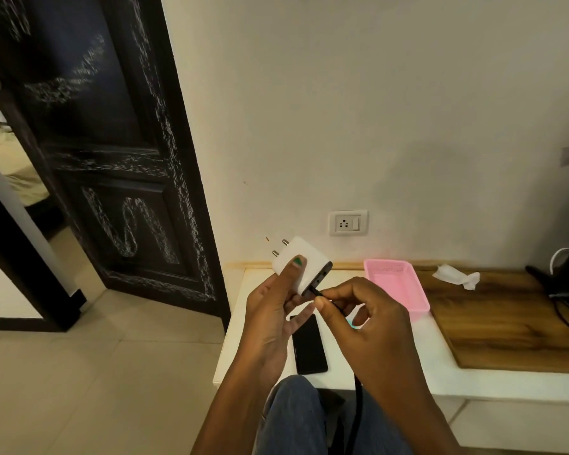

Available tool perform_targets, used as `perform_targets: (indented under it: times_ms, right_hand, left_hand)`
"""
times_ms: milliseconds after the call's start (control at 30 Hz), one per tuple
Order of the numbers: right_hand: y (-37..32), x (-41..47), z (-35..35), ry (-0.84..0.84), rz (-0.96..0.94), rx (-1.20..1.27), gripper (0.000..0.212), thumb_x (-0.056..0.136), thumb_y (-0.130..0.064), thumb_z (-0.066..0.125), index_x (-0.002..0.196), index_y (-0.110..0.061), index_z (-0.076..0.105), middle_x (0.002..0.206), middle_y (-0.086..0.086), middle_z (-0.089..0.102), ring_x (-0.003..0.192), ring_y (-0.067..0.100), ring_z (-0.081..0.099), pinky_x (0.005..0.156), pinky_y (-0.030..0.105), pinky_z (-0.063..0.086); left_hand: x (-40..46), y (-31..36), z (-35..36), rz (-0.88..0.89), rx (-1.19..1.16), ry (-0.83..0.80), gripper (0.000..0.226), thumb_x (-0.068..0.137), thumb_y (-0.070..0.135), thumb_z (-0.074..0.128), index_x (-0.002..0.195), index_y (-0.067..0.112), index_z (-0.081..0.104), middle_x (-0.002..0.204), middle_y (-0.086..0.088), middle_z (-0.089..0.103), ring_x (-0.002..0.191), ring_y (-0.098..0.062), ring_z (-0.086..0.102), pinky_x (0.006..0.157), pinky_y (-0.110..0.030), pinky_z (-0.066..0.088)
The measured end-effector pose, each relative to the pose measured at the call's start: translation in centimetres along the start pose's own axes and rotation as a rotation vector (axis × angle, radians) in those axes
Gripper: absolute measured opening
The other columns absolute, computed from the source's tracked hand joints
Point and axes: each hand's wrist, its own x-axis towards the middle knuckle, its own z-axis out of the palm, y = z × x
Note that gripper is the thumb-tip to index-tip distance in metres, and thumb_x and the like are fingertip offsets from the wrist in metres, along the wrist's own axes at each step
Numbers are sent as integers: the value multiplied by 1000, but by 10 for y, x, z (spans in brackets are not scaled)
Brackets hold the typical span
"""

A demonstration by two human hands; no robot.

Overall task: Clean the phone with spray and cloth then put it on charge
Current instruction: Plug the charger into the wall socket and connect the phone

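1. A dark phone lies flat on the white worktop, near its front edge, just below both hands; no cable reaches it
2. Cleaning looks finished, judging by a crumpled white cloth set aside on the wooden part; charging is left: cable into adapter, adapter into the wall socket, cable into phone
3. The left hand is curled round a white charger adapter, prongs pointing up-left; the right hand pinches a black cable plug at the adapter's port; whether it is seated cannot be told
4. A pink basket stands just beside the hands
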Motion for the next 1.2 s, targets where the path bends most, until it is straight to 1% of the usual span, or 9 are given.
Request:
perform_targets:
  times_ms: [133, 200, 333, 500, 633, 767, 867, 1033, 1200]
  right_hand:
    - [9, 3, 0, -97, 119, 155, 12, 72, -46, 66, 78, -40, 57, 85, -27, 64, 86, -6, 59, 62, 3, 47]
    - [15, 6, 0, -69, 191, 203, 29, 64, -55, 62, 87, -38, 55, 82, -18, 65, 82, -3, 61, 59, 8, 50]
    - [28, 13, 1, -133, 296, 288, 63, 56, -56, 65, 113, -47, 38, 107, -26, 54, 84, -4, 63, 59, 9, 52]
    - [43, 17, 14, -257, 330, 325, 81, 56, -56, 67, 128, -52, 31, 115, -35, 46, 92, -6, 62, 69, 9, 53]
    - [59, 20, 27, -166, 330, 241, 78, 60, -53, 67, 131, -40, 39, 118, -21, 54, 94, 5, 63, 73, 11, 54]
    - [76, 24, 40, -41, 309, 117, 69, 68, -34, 77, 124, -40, 38, 105, -23, 52, 89, 1, 58, 65, -1, 46]
    - [88, 25, 48, 24, 336, 87, 71, 68, -36, 78, 131, -32, 44, 107, -23, 54, 92, 3, 58, 67, 1, 44]
    - [102, 39, 55, 66, 378, 128, 68, 58, -56, 68, 120, -44, 44, 102, -39, 48, 95, -2, 55, 78, 6, 39]
    - [124, 73, 62, 98, 397, 173, 69, 60, -58, 69, 123, -31, 55, 106, -19, 65, 98, -6, 58, 82, 13, 45]
  left_hand:
    - [7, -7, -5, 14, 84, 48, 31, 69, 38, 70, 96, 23, 64, 73, 4, 75, 69, -10, 72, 67, -27, 59]
    - [9, -10, -5, 18, 139, 47, 20, 75, 37, 68, 90, 24, 64, 70, 9, 74, 69, -7, 72, 70, -26, 58]
    - [16, -14, -3, 22, 218, 24, 22, 68, 41, 68, 84, 27, 66, 75, 10, 74, 75, -10, 71, 67, -19, 57]
    - [27, -21, 2, 15, 295, -85, 20, 56, 52, 68, 68, 37, 75, 71, 8, 74, 69, -6, 70, 65, -19, 54]
    - [45, -28, 5, 13, 368, -70, 34, 63, 52, 69, 76, 21, 71, 75, -5, 67, 66, -9, 66, 68, -21, 54]
    - [62, -37, 6, -4, 394, -74, 12, 80, 37, 66, 86, 27, 68, 77, 10, 72, 71, 1, 68, 57, -9, 50]
    - [71, -40, 8, -13, 384, -102, 16, 78, 46, 59, 84, 32, 64, 70, 16, 71, 69, 6, 66, 56, -7, 48]
    - [86, -56, 4, -120, 318, -50, 28, 83, 59, 33, 88, 43, 55, 85, 21, 63, 78, 1, 62, 72, -18, 50]
    - [95, -88, -5, -496, 250, -93, 57, 87, 66, 19, 97, 33, 63, 92, 6, 74, 85, -16, 70, 85, -39, 51]
